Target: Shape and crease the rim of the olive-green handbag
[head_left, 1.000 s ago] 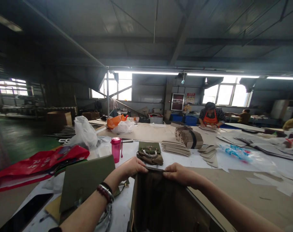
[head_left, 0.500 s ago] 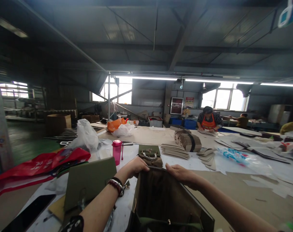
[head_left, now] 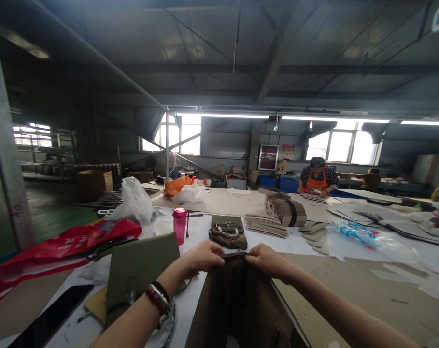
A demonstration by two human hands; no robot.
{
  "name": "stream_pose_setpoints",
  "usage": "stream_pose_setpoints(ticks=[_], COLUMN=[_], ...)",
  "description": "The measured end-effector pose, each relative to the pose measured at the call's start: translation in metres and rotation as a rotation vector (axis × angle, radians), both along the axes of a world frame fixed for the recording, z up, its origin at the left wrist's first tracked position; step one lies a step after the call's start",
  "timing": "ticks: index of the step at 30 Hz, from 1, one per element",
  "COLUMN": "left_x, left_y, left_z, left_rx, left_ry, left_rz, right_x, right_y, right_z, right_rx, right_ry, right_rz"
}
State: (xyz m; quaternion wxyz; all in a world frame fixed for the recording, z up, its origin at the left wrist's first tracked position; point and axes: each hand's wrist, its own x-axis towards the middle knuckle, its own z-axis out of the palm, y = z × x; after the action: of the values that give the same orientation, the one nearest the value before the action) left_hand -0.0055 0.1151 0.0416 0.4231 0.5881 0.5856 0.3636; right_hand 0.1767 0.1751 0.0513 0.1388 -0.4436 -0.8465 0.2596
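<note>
My two hands are both on one thing: my left hand and my right hand each pinch the top edge of a bag, fingers clenched over the rim, the two grips close together but not touching. The bag hangs at 6 o'clock, right below my hands and in front of my chest, its dark brown inside facing me. One beaded bracelet circles my left wrist.

On the white-covered table at 7 o'clock lies one olive-green panel, and one black phone sits further out at 8 o'clock. At 9 o'clock is one red plastic bag, and at 10 o'clock one white plastic bag. One pink bottle stands at 11 o'clock. At 12 o'clock lies one finished handbag with a metal handle.

Just past it, toward 1 o'clock, are one strapped bundle of tan pieces, one loose stack and one small pile. One clear plastic bag lies at 2 o'clock. Two co-workers sit far off, one in an orange apron at 1 o'clock, and one beyond.
</note>
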Motion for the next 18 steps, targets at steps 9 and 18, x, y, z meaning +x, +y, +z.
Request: stream_pose_setpoints(ticks=[9,18], left_x=[0.001,0.006], left_y=[-0.024,-0.034], left_z=[-0.003,0.001], left_rx=[0.123,0.219], left_ry=[0.239,0.352], left_rz=[0.17,0.163], right_x=[0.0,-0.009], right_y=[-0.011,-0.005], right_z=[0.001,-0.004], right_rx=[0.109,0.172], right_ry=[0.007,0.036], right_rz=[0.165,0.164])
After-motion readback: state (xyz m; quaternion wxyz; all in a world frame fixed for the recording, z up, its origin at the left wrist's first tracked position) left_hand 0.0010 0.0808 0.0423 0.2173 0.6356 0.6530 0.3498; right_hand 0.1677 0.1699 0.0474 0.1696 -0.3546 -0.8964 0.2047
